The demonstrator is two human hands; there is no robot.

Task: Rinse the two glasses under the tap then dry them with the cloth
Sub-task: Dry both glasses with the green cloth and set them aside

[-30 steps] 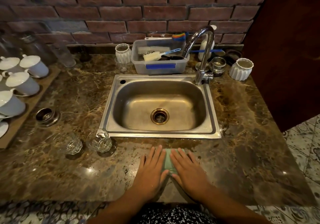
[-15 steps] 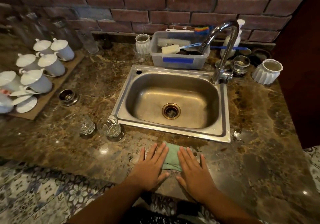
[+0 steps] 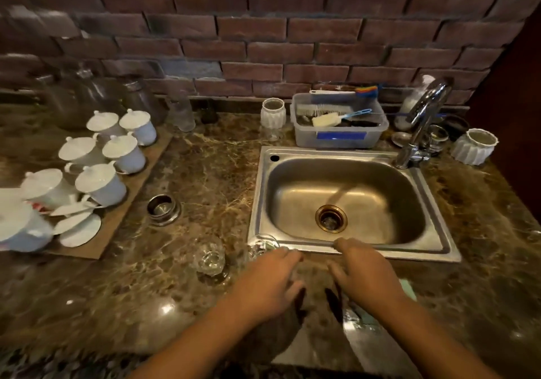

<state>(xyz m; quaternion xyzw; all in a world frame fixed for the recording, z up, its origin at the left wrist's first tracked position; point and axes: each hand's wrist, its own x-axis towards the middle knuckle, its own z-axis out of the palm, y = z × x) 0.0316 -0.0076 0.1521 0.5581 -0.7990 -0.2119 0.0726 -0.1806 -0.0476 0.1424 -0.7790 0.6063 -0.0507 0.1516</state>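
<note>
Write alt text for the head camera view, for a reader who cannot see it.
Two bare hands, left hand and right hand, reach over a marble counter toward two clear glasses at the front-left corner of an empty steel sink. A green cloth peeks from under the right wrist; the tap is at the back right.

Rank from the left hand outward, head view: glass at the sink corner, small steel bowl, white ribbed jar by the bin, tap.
From the left hand:
1. Glass at the sink corner, just beyond its fingertips.
2. Small steel bowl, left on the counter.
3. White ribbed jar, at the back, left of the plastic bin.
4. Tap, far back right of the sink.
</note>
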